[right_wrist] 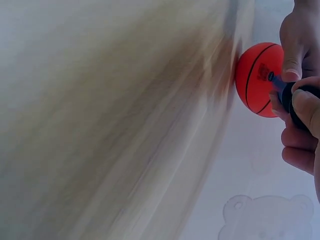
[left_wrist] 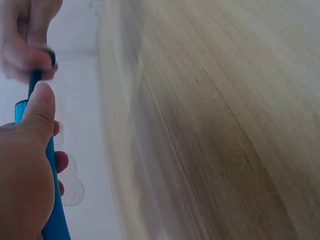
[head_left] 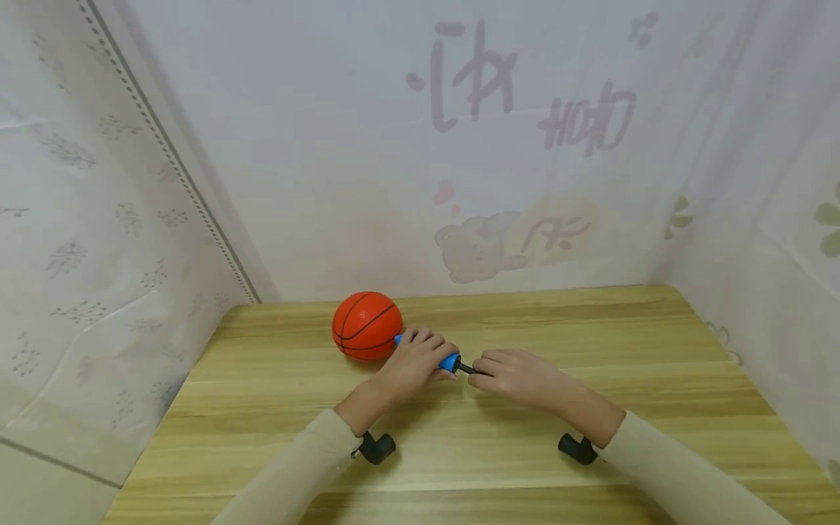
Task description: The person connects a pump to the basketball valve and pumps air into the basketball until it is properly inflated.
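Observation:
A small orange-red basketball [head_left: 367, 326] with black lines lies on the table, left of centre. Beside it, my left hand [head_left: 416, 364] grips the blue barrel of a hand pump [head_left: 450, 362], whose tip end points at the ball. In the right wrist view the pump meets the ball [right_wrist: 255, 80] at a dark spot on its surface. My right hand [head_left: 518, 375] holds the pump's black handle [right_wrist: 296, 119], with a length of dark rod showing between handle and barrel. The left wrist view has the left thumb along the blue barrel [left_wrist: 57, 222]; the right hand [left_wrist: 25, 52] is blurred there.
The light wood-grain table [head_left: 512, 481] has a back edge close behind the ball. Pale printed curtains [head_left: 315, 146] hang behind and at both sides. A black wrist-worn piece [head_left: 378, 448] sticks out under each forearm, just above the tabletop.

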Demonstrator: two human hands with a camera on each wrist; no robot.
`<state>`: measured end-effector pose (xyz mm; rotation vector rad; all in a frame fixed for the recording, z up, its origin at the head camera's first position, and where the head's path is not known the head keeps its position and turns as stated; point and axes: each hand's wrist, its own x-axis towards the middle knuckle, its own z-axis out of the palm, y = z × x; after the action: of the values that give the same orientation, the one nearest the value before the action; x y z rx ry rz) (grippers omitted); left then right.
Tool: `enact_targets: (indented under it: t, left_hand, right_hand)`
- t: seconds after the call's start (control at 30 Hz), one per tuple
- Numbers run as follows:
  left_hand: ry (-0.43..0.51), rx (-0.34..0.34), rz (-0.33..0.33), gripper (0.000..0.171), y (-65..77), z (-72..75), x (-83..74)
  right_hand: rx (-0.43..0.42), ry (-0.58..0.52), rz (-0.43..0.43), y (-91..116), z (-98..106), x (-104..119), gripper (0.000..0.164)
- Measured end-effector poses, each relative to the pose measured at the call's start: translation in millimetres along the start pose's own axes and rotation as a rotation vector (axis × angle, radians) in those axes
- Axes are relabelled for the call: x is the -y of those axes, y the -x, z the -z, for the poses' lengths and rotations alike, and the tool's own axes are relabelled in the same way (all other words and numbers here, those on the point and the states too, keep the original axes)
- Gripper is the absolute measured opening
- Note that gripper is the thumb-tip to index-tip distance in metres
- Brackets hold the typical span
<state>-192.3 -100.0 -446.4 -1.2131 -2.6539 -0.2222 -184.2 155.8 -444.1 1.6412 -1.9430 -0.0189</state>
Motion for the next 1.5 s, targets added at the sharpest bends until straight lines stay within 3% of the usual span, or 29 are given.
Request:
enact_targets:
  t: [0.1, 0.2, 0.4, 0.67, 1.03, 1.27, 1.5]
  left_hand:
    - [-0.021, 0.008, 0.005, 0.036, 1.1, 1.0, -2.2]
    - [-0.039, 0.018, 0.013, 0.037, 2.2, 1.5, -2.5]
    - [-0.002, 0.024, -0.004, 0.036, 2.8, 1.4, -0.8]
    - [0.029, 0.03, 0.014, 0.036, 4.8, 2.8, 4.8]
    - [0.051, 0.024, 0.019, 0.037, 3.4, 8.1, 11.1]
    - [0.015, 0.027, 0.02, 0.038, 1.1, 11.9, 15.3]
    - [0.009, 0.012, 0.025, 0.039, -1.3, 10.0, 11.5]
  right_hand:
    - [0.009, 0.001, 0.001, -6, -5, -2, 0.035]
    - [0.002, 0.01, 0.001, -10, -9, -3, 0.045]
    - [-0.041, 0.03, 0.013, -7, -12, 1, 0.053]
    - [-0.063, 0.016, -0.002, 7, 4, 11, 0.041]
    - [-0.055, -0.001, -0.005, 36, 28, 16, 0.041]
    - [-0.092, 0.011, 0.015, 41, 34, 15, 0.038]
    - [-0.043, 0.008, 0.015, 36, 26, 7, 0.042]
